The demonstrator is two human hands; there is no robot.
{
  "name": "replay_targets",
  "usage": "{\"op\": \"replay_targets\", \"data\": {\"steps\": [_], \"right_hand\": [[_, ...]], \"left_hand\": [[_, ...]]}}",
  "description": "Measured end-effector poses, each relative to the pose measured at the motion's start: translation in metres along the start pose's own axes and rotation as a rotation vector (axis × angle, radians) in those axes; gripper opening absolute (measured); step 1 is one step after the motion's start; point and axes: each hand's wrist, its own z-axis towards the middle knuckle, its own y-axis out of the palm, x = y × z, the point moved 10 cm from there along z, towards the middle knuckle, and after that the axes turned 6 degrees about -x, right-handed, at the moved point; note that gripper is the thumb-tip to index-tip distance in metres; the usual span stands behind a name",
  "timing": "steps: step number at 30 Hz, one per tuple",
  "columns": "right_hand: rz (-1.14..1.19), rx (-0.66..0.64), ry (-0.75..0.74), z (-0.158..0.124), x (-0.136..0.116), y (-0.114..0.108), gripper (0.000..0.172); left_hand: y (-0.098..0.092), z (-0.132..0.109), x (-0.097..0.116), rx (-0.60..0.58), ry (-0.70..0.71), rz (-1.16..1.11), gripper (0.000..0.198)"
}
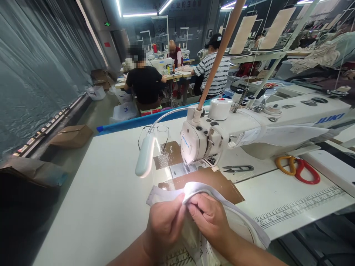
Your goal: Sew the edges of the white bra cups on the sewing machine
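A pale fabric piece [233, 210] with a white edge band hangs over the near side of the sewing table. My left hand [166, 218] pinches that band from the left, its fingers closed. Close beside it, my right hand [208, 214] is also closed on the band, thumb and fingers gripping a fold. Both hands are in front of the sewing machine [195, 142], apart from its needle area. The lower part of the fabric is partly hidden behind my hands and forearms.
A lamp [145, 155] and eyeglasses [162, 129] are left of the machine head. Thread snips [238, 169] and red-and-yellow-handled scissors [306, 170] lie to the right, above a printed ruler [299, 207]. Several people sit at machines beyond. A cardboard box [72, 136] stands on the floor.
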Motion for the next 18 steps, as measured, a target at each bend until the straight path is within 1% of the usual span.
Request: {"op": "replay_targets", "data": {"steps": [3, 8, 13, 18], "right_hand": [[-0.008, 0.009, 0.033, -0.001, 0.003, 0.000, 0.017], [-0.042, 0.051, 0.089, -0.006, 0.007, -0.003, 0.016], [-0.052, 0.126, 0.131, -0.012, 0.013, -0.006, 0.019], [-0.083, 0.159, 0.131, -0.015, 0.014, -0.009, 0.026]], "left_hand": [[0.001, -0.002, 0.007, 0.006, 0.083, 0.109, 0.044], [0.000, 0.000, 0.019, 0.002, 0.166, 0.245, 0.039], [0.001, 0.001, 0.024, -0.008, 0.210, 0.288, 0.040], [0.006, -0.001, 0.020, -0.062, 0.192, 0.254, 0.039]]}}
